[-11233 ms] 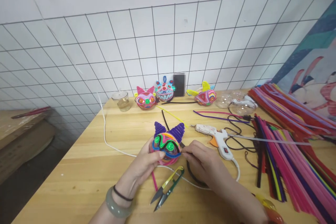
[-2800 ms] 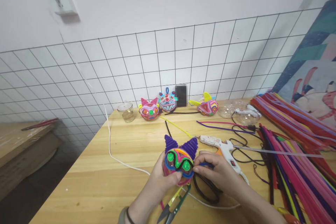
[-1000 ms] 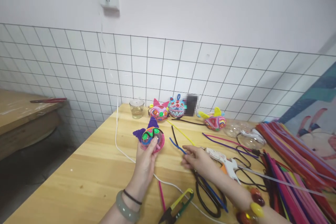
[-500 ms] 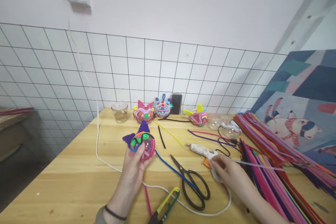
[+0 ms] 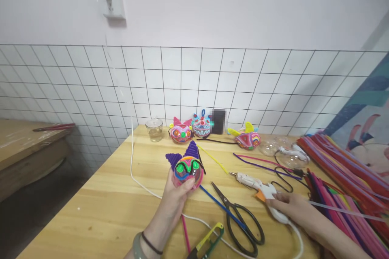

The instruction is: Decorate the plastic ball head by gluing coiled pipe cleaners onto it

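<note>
My left hand (image 5: 179,194) holds a clear ball ornament (image 5: 189,170) made into an animal face. Coiled purple pipe-cleaner ears, green eyes and pink, orange and blue trim cover parts of it, and its face is turned toward me. At the right, my right hand (image 5: 284,204) has its fingers on the handle of a white hot glue gun (image 5: 258,188), which lies on the table with its nozzle pointing left. Between the hands lie black-handled scissors (image 5: 240,222), with a blue pipe cleaner (image 5: 219,204) across them.
Finished pipe-cleaner faces, one pink (image 5: 181,132), one blue (image 5: 202,126), stand at the back beside a glass cup (image 5: 154,130). Green-and-yellow snips (image 5: 209,243) lie in front. Bundled pipe cleaners (image 5: 340,174) fill the right side. A white cord (image 5: 142,188) crosses the table.
The view has swung left, so everything sits further right. The ornament has turned more face-on in my left hand. My right hand stays at the glue gun's handle.
</note>
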`<state>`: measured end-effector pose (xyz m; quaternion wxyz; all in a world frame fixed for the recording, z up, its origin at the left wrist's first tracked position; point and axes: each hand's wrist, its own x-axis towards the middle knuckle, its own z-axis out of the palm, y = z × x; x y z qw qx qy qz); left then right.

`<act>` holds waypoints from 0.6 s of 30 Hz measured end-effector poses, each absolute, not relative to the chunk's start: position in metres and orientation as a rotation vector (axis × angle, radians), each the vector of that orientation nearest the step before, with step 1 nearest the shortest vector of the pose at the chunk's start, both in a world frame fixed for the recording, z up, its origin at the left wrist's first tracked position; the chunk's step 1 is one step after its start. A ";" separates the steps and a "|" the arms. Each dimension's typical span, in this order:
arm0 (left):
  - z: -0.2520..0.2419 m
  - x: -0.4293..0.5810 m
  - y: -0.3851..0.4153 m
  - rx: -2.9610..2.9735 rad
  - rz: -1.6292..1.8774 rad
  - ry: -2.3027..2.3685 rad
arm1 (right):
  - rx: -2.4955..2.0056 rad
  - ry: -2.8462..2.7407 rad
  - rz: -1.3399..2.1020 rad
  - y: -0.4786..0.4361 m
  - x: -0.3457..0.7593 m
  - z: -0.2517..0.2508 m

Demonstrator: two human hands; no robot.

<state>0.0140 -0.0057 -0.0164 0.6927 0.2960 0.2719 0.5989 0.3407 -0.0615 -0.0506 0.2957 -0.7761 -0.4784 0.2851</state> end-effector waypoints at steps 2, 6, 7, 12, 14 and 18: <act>-0.018 0.014 -0.006 0.676 1.328 0.592 | -1.980 -1.055 0.982 -0.066 0.338 -0.050; -0.019 0.012 -0.007 0.691 1.301 0.558 | -1.726 -0.791 1.196 -0.073 0.324 -0.037; -0.018 0.011 -0.007 0.679 1.295 0.547 | -1.672 -0.777 1.173 -0.075 0.319 -0.031; -0.015 0.011 -0.009 0.558 1.286 0.481 | -1.532 -0.874 0.982 -0.082 0.291 -0.004; -0.016 0.011 -0.008 0.556 1.288 0.500 | -1.502 -0.981 0.969 -0.084 0.279 -0.001; -0.017 0.012 -0.008 0.573 1.295 0.553 | -1.455 -1.116 1.037 -0.086 0.254 -0.002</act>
